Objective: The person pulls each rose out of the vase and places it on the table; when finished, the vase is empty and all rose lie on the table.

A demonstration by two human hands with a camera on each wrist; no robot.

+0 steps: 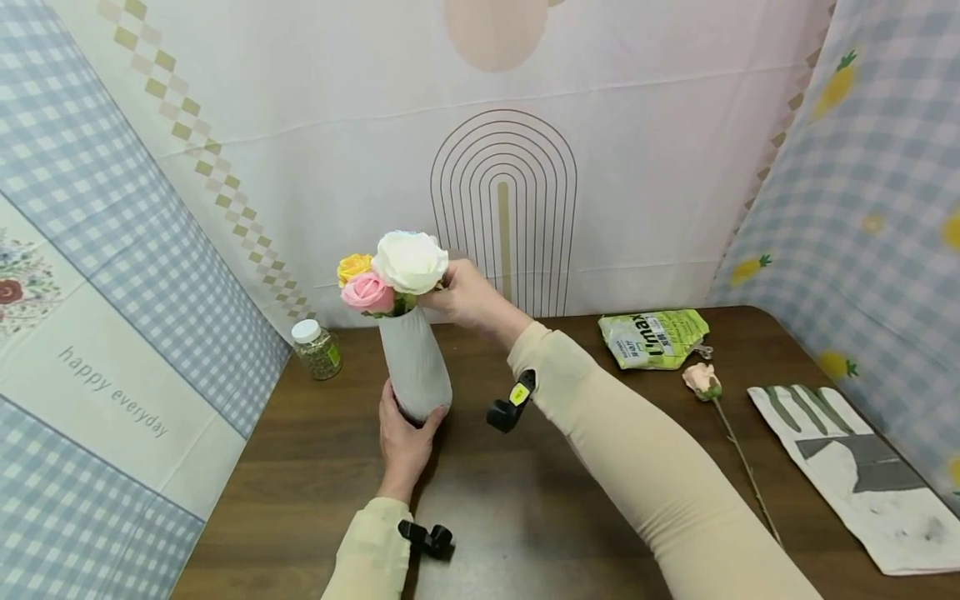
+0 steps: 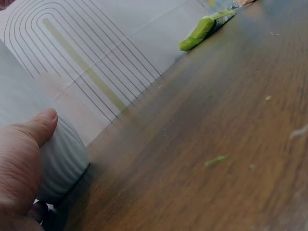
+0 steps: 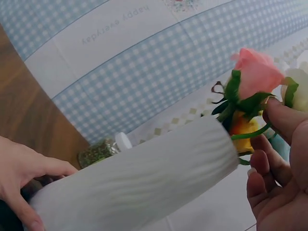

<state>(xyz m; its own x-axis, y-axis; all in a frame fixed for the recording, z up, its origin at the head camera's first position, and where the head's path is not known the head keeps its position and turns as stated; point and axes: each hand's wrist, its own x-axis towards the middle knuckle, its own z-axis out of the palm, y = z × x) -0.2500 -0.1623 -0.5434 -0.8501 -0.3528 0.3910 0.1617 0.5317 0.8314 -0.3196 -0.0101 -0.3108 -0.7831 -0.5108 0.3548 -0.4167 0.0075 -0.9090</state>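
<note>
A white ribbed vase (image 1: 415,362) stands on the table, leaning slightly in the head view. My left hand (image 1: 405,433) grips it low down, thumb on one side and fingers round the other. From its mouth rise a pink rose (image 1: 367,292), a yellow rose (image 1: 353,268) and a large white rose (image 1: 410,262). Just beside the mouth, my right hand (image 1: 476,302) pinches the white rose by its green stem (image 3: 252,133) below the bloom. A bit of blue shows behind the white petals. The stems' lower ends are hidden inside the vase.
Left of the vase is a white-capped jar (image 1: 318,350) of dried green bits. Toward the right lie a green and white packet (image 1: 654,339), a pale peach rose (image 1: 702,381) on a long stem, and a white cloth (image 1: 855,475) with grey and green patches. Printed fabric (image 1: 315,125) hangs behind.
</note>
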